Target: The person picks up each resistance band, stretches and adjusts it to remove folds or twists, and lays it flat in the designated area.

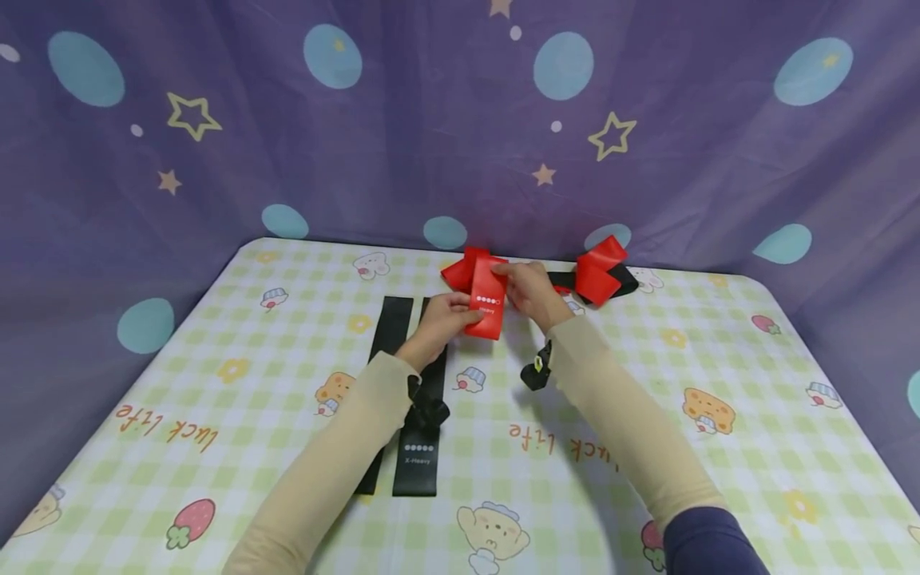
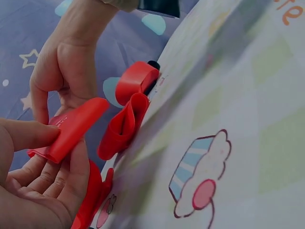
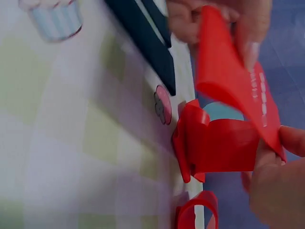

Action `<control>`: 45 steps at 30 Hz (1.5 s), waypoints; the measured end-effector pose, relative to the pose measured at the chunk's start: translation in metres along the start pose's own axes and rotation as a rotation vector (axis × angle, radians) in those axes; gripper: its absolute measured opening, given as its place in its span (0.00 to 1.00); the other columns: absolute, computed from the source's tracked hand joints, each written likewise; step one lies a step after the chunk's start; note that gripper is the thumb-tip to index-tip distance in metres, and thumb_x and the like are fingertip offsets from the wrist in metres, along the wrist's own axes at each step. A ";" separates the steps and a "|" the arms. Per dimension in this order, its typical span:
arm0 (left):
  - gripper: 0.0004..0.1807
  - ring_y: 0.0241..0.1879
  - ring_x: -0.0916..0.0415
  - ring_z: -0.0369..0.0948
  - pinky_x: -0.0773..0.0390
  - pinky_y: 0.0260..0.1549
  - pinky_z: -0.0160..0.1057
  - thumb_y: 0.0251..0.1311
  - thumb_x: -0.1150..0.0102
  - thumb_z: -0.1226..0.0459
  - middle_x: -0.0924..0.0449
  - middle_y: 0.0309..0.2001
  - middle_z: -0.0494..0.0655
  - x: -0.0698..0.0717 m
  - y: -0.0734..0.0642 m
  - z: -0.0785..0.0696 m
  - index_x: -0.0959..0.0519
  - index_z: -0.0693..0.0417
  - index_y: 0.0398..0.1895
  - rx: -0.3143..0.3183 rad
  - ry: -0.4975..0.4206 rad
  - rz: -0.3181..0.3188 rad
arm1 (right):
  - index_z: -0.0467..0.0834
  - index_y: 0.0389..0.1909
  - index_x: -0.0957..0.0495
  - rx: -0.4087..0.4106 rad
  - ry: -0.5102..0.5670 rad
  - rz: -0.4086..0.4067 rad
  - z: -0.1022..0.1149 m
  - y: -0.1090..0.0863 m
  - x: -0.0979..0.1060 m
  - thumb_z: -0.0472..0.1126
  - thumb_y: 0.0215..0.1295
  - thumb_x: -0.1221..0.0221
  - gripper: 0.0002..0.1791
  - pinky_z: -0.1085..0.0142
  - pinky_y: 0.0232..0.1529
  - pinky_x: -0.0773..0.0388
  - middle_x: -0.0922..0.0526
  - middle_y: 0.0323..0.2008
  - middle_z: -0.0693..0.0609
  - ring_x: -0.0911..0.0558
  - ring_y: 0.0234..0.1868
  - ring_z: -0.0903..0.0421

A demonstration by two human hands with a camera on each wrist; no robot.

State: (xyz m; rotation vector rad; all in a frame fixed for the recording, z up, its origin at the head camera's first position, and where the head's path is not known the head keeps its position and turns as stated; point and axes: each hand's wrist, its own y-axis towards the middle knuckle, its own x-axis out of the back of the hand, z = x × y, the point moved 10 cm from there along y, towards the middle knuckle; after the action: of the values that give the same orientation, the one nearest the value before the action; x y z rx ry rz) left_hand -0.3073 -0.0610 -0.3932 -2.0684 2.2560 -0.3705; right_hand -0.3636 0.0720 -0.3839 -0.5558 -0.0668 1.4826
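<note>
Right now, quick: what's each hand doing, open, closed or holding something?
Left hand: closed, pinching the printed red band near its lower end.
Right hand: closed, pinching the same band higher up, at its right edge.

Heavy strip [image 1: 489, 281] between left hand [image 1: 438, 325] and right hand [image 1: 535, 292], X-Heavy strip [image 1: 416, 473] leftward on table [image 1: 287, 351], curtain [image 1: 446, 136] behind.

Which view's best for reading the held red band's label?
Head: the red band faces that camera, so its dots and "Heavy" label are readable. Left wrist shows the band closer but at a slant, with little print visible. Right wrist shows it steeply tilted and blurred, its lettering unreadable.
</note>
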 end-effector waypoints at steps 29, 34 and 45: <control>0.12 0.31 0.22 0.38 0.18 0.38 0.35 0.58 0.40 0.70 0.18 0.39 0.56 -0.001 -0.030 0.031 0.24 0.66 0.44 0.022 -0.013 0.057 | 0.34 0.58 0.26 0.241 -0.167 0.057 0.011 -0.004 -0.009 0.27 0.64 0.48 0.20 0.73 0.42 0.26 0.23 0.50 0.46 0.26 0.41 0.59; 0.10 0.30 0.21 0.38 0.17 0.36 0.35 0.57 0.41 0.72 0.18 0.37 0.56 -0.002 -0.037 0.031 0.24 0.67 0.42 0.022 -0.056 0.073 | 0.35 0.57 0.26 0.257 -0.180 0.042 0.013 -0.006 -0.007 0.26 0.64 0.48 0.20 0.73 0.40 0.26 0.22 0.38 0.52 0.25 0.39 0.59; 0.07 0.26 0.23 0.36 0.18 0.33 0.32 0.57 0.40 0.72 0.20 0.27 0.46 -0.005 -0.053 0.036 0.25 0.65 0.37 0.051 -0.045 0.104 | 0.39 0.59 0.31 0.238 -0.147 -0.051 0.014 -0.004 0.004 0.27 0.61 0.44 0.24 0.74 0.28 0.28 0.21 0.35 0.53 0.25 0.25 0.63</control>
State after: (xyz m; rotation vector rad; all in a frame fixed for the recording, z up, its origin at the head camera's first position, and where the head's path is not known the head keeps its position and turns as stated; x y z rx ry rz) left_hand -0.2474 -0.0645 -0.4172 -1.9064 2.2914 -0.3674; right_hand -0.3645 0.0802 -0.3712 -0.2508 -0.0180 1.4554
